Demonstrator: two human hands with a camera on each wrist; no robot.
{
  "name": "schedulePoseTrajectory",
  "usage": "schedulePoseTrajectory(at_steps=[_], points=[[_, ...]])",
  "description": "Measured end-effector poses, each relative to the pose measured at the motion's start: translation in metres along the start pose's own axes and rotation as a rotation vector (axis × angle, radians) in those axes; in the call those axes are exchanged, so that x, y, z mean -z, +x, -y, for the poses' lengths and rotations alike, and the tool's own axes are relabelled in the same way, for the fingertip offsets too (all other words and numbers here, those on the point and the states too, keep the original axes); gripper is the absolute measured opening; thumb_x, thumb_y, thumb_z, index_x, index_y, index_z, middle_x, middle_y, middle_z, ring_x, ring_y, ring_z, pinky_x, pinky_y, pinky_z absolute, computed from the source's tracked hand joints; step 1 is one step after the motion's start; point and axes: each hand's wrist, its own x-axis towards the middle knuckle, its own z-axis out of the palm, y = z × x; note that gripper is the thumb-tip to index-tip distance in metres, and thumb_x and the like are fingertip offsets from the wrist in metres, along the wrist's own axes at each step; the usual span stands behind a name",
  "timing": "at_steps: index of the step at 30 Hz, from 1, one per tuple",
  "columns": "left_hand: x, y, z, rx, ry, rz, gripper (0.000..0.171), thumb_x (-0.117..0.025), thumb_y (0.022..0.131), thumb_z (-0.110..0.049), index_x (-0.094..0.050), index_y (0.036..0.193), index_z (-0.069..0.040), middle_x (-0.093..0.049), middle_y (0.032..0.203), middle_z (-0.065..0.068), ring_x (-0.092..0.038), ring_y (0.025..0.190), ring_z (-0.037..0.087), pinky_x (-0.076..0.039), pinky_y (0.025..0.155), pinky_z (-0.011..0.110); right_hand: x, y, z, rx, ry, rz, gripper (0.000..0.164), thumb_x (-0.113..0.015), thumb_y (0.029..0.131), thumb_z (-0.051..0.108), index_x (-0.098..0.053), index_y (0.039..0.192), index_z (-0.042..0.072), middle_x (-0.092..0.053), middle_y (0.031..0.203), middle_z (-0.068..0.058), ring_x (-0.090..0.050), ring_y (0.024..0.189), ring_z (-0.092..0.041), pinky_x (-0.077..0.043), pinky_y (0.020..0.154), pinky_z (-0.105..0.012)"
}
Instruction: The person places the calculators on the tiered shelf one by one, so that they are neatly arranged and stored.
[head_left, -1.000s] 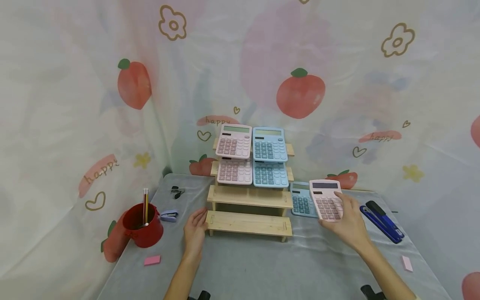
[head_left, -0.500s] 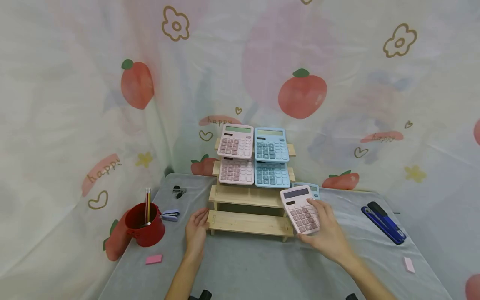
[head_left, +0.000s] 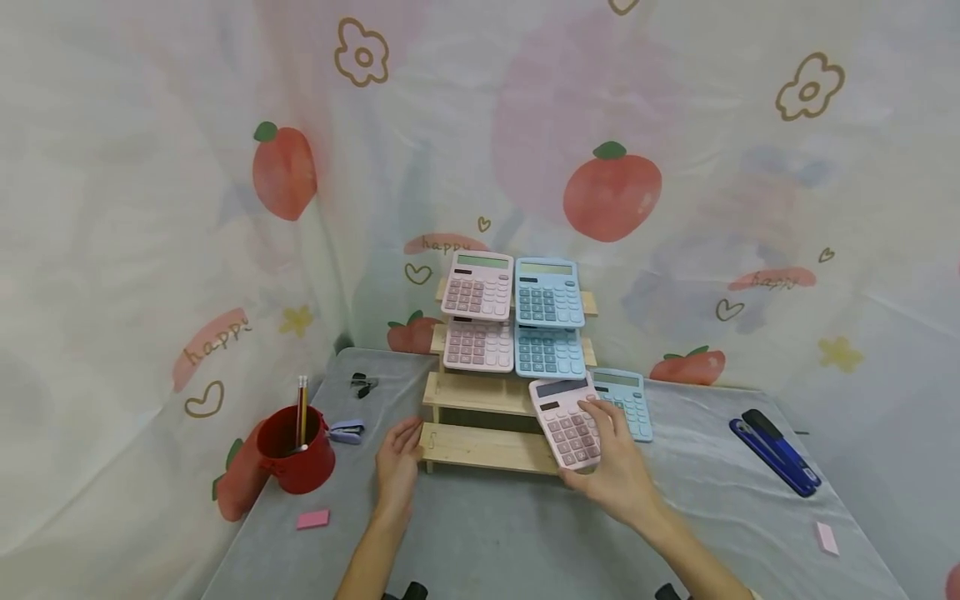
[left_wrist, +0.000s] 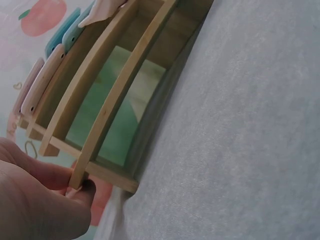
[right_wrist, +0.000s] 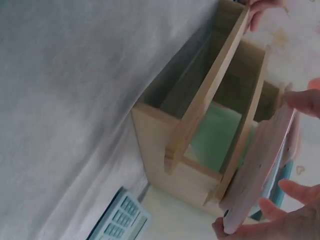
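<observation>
A wooden stepped rack [head_left: 480, 447] stands on the grey cloth. My left hand [head_left: 397, 467] pinches the left end of its lowest board, thumb and fingers showing in the left wrist view [left_wrist: 47, 200]. In my right hand [head_left: 618, 479] is a pink calculator [head_left: 564, 429], gripped by its edges and tilted in front of the rack's lower right side. The right wrist view shows that calculator's back [right_wrist: 260, 165] close to a lower step. On the top step lean a pink calculator [head_left: 477, 292] and a blue calculator [head_left: 549, 292]; another pink and blue pair sits one step below.
Another blue calculator [head_left: 636, 412] lies right of the rack. Further right are a blue stapler [head_left: 772, 454] and a pale eraser [head_left: 827, 538]. At left stand a red bucket [head_left: 300, 471] with pencils, a small lilac stapler [head_left: 346, 432], black clips [head_left: 363, 385] and a pink eraser [head_left: 312, 520].
My right hand has carried the pink calculator leftward from above the blue one to the rack's lower right steps, uncovering the blue one. The left hand keeps its hold on the board.
</observation>
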Motion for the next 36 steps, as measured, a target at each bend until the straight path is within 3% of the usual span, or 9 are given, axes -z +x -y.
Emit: schedulePoseTrajectory(at_steps=[6, 15, 23, 29, 36], points=[[-0.001, -0.001, -0.002, 0.002, 0.008, -0.004, 0.053, -0.048, 0.091, 0.020, -0.051, 0.142, 0.007, -0.052, 0.150, 0.028, -0.049, 0.143, 0.037, -0.045, 0.110, 0.040, -0.009, -0.001, 0.014, -0.049, 0.009, -0.012, 0.109, -0.101, 0.057, 0.022, -0.046, 0.151, 0.010, -0.041, 0.151, -0.017, -0.057, 0.123, -0.043, -0.051, 0.096, -0.056], [-0.001, -0.003, -0.003, 0.004, 0.006, -0.009, 0.053, -0.047, 0.092, 0.020, -0.050, 0.143, 0.007, -0.051, 0.150, 0.029, -0.048, 0.143, 0.038, -0.041, 0.114, 0.046, -0.027, 0.011, 0.036, -0.007, 0.030, -0.007, 0.106, -0.102, 0.057, 0.025, -0.050, 0.148, 0.011, -0.042, 0.152, -0.014, -0.059, 0.120, -0.041, -0.052, 0.095, -0.055], [0.000, -0.006, 0.000, -0.006, 0.004, 0.008, 0.053, -0.047, 0.092, 0.020, -0.050, 0.143, 0.007, -0.051, 0.150, 0.029, -0.048, 0.143, 0.038, -0.045, 0.111, 0.038, -0.053, 0.023, 0.054, 0.027, 0.031, -0.009, 0.095, -0.100, 0.064, 0.029, -0.053, 0.145, 0.012, -0.045, 0.151, -0.014, -0.049, 0.134, -0.040, -0.043, 0.105, -0.062], [-0.001, -0.006, -0.004, -0.016, 0.003, 0.012, 0.053, -0.046, 0.092, 0.020, -0.048, 0.144, 0.009, -0.049, 0.151, 0.030, -0.047, 0.144, 0.039, -0.046, 0.109, 0.034, -0.072, 0.035, 0.070, 0.030, 0.052, 0.004, 0.089, -0.097, 0.071, 0.031, -0.052, 0.146, 0.014, -0.044, 0.152, -0.015, -0.042, 0.139, -0.039, -0.035, 0.112, -0.060], [0.000, -0.005, -0.004, -0.020, 0.000, 0.006, 0.053, -0.046, 0.092, 0.020, -0.049, 0.143, 0.009, -0.051, 0.150, 0.030, -0.048, 0.143, 0.039, -0.046, 0.107, 0.030, -0.100, 0.047, 0.079, 0.063, 0.034, -0.051, 0.081, -0.093, 0.078, 0.032, -0.053, 0.144, 0.009, -0.042, 0.150, -0.021, -0.038, 0.139, -0.044, -0.026, 0.115, -0.062]])
